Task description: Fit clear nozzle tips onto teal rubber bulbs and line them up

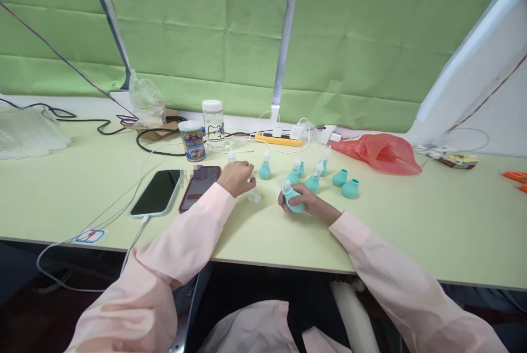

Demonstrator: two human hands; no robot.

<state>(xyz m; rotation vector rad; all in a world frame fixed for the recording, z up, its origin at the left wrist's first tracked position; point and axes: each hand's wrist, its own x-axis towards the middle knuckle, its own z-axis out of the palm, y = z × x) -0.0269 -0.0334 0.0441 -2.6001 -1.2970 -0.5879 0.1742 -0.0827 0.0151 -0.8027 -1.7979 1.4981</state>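
Observation:
My right hand (302, 199) is wrapped round a teal bulb nasal aspirator (295, 203) whose clear nozzle tilts up and to the left. Curled fingers of my left hand (239, 178) hover low over the table among clear plastic nozzle parts; anything within them is hidden. One clear nozzle part (254, 197) lies just in front of that hand, and another clear nozzle (231, 153) stands behind it. Beyond my hands stand several teal bulbs with nozzles fitted, such as this aspirator (264, 169). Two bare teal bulbs (350, 189) (340, 178) sit at the right.
Two phones, one white-edged (156, 194) and one red-edged (201, 188), lie left of my hands. Behind them are a printed tub (192, 141) and a clear jar (213, 128). A yellow power strip (278, 139), cables and a red plastic bag (376, 152) line the back.

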